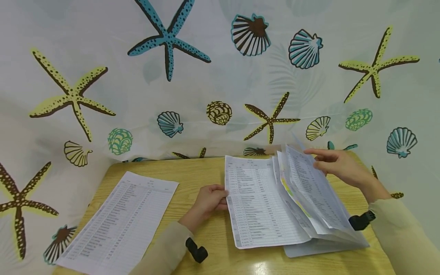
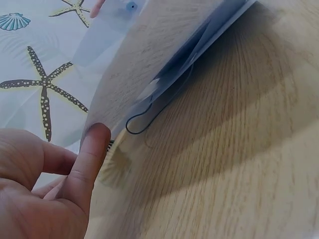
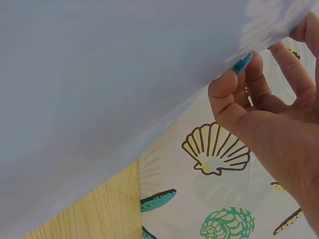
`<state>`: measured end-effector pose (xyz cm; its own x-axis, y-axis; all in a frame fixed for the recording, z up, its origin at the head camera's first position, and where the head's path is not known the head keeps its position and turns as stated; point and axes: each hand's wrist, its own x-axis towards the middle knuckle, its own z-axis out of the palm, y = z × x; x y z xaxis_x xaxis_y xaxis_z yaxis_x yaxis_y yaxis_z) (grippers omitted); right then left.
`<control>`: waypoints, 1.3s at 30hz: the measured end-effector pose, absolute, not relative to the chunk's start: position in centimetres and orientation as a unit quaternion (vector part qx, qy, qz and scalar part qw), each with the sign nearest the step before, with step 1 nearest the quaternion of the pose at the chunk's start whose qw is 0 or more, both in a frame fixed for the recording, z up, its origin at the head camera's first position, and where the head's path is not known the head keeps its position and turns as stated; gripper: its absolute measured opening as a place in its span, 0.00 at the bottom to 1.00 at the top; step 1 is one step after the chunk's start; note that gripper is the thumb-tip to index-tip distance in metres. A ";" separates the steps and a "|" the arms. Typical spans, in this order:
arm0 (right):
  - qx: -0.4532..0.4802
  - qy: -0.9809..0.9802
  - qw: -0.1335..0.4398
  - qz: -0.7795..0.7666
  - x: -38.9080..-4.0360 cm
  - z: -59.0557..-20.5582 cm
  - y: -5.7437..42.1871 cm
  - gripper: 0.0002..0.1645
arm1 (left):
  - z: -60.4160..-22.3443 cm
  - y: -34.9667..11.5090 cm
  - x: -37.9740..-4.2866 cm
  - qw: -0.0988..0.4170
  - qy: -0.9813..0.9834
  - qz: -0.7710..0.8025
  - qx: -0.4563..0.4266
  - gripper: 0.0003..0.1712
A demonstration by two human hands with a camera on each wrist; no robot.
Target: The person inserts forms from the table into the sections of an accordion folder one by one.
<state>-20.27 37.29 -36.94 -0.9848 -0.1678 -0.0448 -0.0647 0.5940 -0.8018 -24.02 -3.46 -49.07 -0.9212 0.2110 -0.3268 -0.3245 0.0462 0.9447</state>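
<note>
Head: loose printed sheet [image 1: 123,221] lies apart, left on table [image 1: 203,172]; plastic folder [image 1: 319,249] open at right. Left hand [image 1: 210,199] pinches left edge of second printed sheet [image 1: 261,202], which looks partway out, not yet separate; more papers [image 1: 309,179] apparently left inside. Left wrist: thumb at sheet edge, fingers partly hidden. Right wrist: right hand [image 3: 271,107], fingers bent, pinches folder edge beside small blue piece [image 3: 242,63].

Starfish [image 1: 168,36] and shells [image 1: 306,49] are patterning a pale cloth [image 1: 213,82], which is hanging beyond a wooden table [image 1: 197,170], perhaps dropping behind it.
</note>
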 end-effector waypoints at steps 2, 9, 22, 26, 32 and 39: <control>-0.066 0.891 0.057 -0.445 -20.3 -36.9 37.3 0.31 | -49.1 -3.5 -24.0 0.199 0.694 0.691 -0.032 0.18; -0.073 0.884 0.058 -0.458 -20.3 -36.9 37.4 0.31 | -49.1 -3.7 -24.0 0.209 0.702 0.681 -0.014 0.17; -0.071 0.887 0.055 -0.452 -20.4 -37.2 37.6 0.31 | -48.5 -2.4 -24.2 0.209 0.723 0.658 0.013 0.19; -0.071 0.888 0.054 -0.452 -20.3 -37.2 37.4 0.31 | -48.7 -1.5 -24.2 0.202 0.723 0.661 0.010 0.19; -0.073 0.889 0.053 -0.449 -20.3 -37.2 37.3 0.31 | -48.8 -0.9 -23.8 0.187 0.725 0.663 -0.018 0.19; -0.071 0.892 0.054 -0.443 -20.4 -37.2 37.3 0.31 | -48.8 -0.1 -23.5 0.184 0.712 0.677 -0.027 0.19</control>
